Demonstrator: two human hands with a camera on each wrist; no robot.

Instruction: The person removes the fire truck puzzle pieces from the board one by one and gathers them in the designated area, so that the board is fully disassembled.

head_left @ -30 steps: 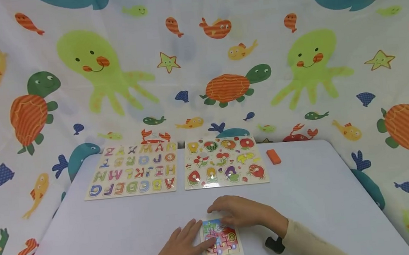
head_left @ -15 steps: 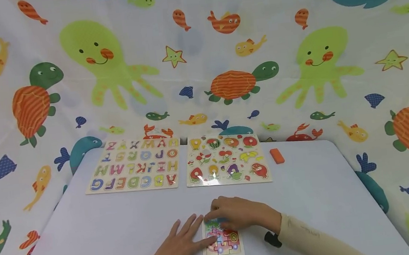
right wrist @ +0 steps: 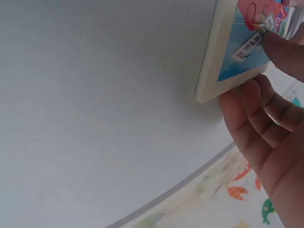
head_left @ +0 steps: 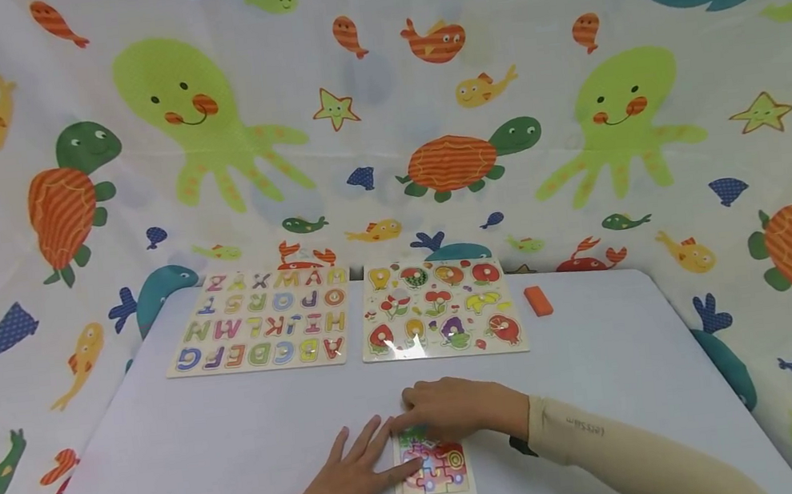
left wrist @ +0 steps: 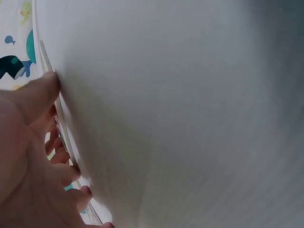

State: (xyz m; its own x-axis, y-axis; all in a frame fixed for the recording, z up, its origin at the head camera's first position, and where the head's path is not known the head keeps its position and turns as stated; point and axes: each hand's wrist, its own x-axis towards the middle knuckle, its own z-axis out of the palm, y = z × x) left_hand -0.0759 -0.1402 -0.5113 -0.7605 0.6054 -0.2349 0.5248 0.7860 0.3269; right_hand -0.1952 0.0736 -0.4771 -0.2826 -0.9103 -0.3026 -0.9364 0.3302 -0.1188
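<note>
A small jigsaw puzzle in a pale frame lies on the table between the hands. The left hand has its fingers spread at the frame's left side, one of them reaching over the pieces. At the top edge is the right hand, covering the upper part of the picture. The right wrist view shows the right hand with its thumb on the picture beside a barcode strip and curled fingers against the edge of the frame. In the left wrist view, the left hand is along a thin board edge.
Behind the hands lie an alphabet board and a fruit board, with an orange block to their right. A dark object is partly hidden beneath the right wrist. A curtain with sea animals hangs behind the white table.
The right hand has shifted a little left along the puzzle's top edge, its fingers more curled. The left hand stays beside the puzzle. The head view has tilted slightly.
</note>
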